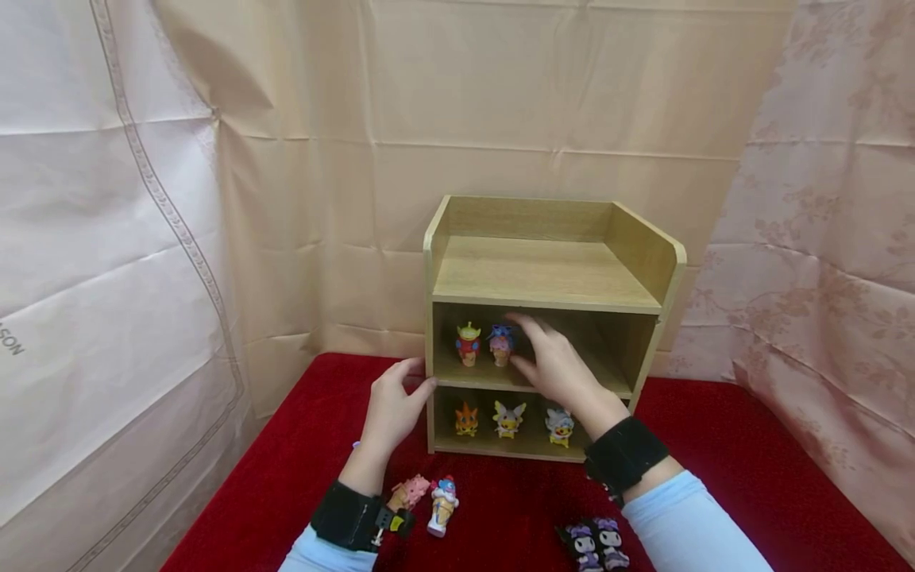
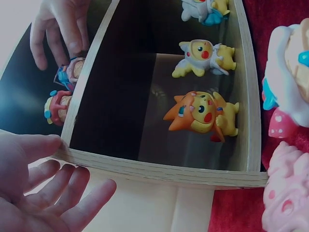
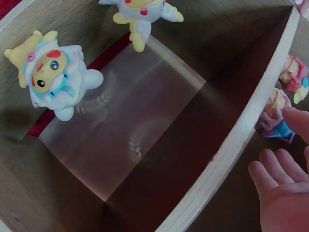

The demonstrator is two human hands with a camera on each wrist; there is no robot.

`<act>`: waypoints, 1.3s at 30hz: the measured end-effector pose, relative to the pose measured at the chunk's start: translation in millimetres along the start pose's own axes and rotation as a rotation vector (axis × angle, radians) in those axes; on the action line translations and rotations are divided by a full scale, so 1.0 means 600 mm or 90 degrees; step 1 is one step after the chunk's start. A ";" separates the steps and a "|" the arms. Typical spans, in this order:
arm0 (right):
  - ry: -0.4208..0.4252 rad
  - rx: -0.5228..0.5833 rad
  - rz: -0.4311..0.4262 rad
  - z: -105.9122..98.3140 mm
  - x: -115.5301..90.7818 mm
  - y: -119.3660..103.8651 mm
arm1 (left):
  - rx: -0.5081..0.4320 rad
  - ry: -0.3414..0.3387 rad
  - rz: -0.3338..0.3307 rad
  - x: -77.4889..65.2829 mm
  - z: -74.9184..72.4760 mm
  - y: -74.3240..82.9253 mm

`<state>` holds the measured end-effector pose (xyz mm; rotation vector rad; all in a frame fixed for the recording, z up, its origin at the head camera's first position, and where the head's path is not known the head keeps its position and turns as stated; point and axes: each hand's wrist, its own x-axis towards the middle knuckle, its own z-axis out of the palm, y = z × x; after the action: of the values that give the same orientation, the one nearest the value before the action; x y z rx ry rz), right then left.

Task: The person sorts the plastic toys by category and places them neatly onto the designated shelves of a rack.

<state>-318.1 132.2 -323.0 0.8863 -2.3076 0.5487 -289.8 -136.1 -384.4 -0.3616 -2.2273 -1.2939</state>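
Note:
A wooden shelf unit (image 1: pixel 546 303) stands on the red cloth. On its middle level are a red figurine with a green-yellow top (image 1: pixel 468 346) and, right of it, a blue-and-pink ice-cream-cone figurine (image 1: pixel 501 346). My right hand (image 1: pixel 561 365) reaches into that level beside the cone figurine. Its thumb (image 3: pixel 295 121) is close to the figurine, the other fingers spread apart from it; contact is hard to tell. My left hand (image 1: pixel 391 405) rests by the unit's left side panel, thumb at the front edge and fingers loosely extended outside, as the left wrist view shows.
On the bottom level stand an orange figurine (image 1: pixel 466 419), a grey-and-yellow one (image 1: pixel 508 419) and a white-and-yellow one (image 1: pixel 559 427). A pink cone figurine (image 1: pixel 409 492) and a white-and-blue one (image 1: pixel 443 506) lie in front, with two black-and-purple figurines (image 1: pixel 596 544) nearer the right arm.

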 end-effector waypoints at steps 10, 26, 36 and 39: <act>0.123 0.006 -0.058 -0.044 -0.046 -0.004 | -0.001 0.025 0.026 0.002 -0.020 0.010; 0.409 0.077 0.064 -0.094 -0.137 0.019 | -0.033 0.048 0.082 -0.005 -0.046 0.053; 0.482 0.162 0.230 -0.108 -0.180 0.057 | -0.022 0.035 0.106 -0.013 -0.060 0.083; 0.480 0.191 0.265 -0.113 -0.187 0.057 | -0.003 0.011 0.111 -0.015 -0.063 0.082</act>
<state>-249.2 244.7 -352.5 0.2258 -1.7157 1.1961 -247.3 -143.6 -339.0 -0.5323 -2.1264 -1.2054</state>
